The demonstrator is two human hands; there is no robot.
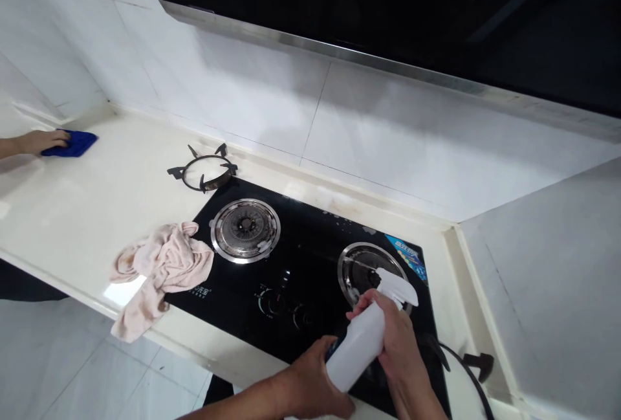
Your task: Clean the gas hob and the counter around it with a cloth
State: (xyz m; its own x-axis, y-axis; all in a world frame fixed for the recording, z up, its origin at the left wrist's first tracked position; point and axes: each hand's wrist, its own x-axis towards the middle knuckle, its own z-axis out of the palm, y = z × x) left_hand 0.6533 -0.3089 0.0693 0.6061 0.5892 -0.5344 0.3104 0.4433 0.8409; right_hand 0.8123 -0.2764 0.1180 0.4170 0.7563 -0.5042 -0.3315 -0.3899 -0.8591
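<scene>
Both my hands are on a white spray bottle [358, 350], tilted over the right side of the black gas stove [310, 239]. My left hand [315, 381] wraps round the bottle's lower end. Higher up, my right hand [392, 336] grips the neck, with fingers at the trigger of the spray head [398, 287]. The nozzle points at the right burner [361, 261], partly covered by the bottle. Wet marks show around the left burner [246, 229] and along the stove's back edge. Two control knobs [275, 301] sit near the front.
A crumpled pink cloth [169, 258] overlaps the stove's left corner. One pot stand [208, 174] rests behind it; another [478, 368] lies at the right. At far left another person's hand [41, 142] presses a blue cloth [72, 143] on the counter. A black range hood [388, 25] overhangs.
</scene>
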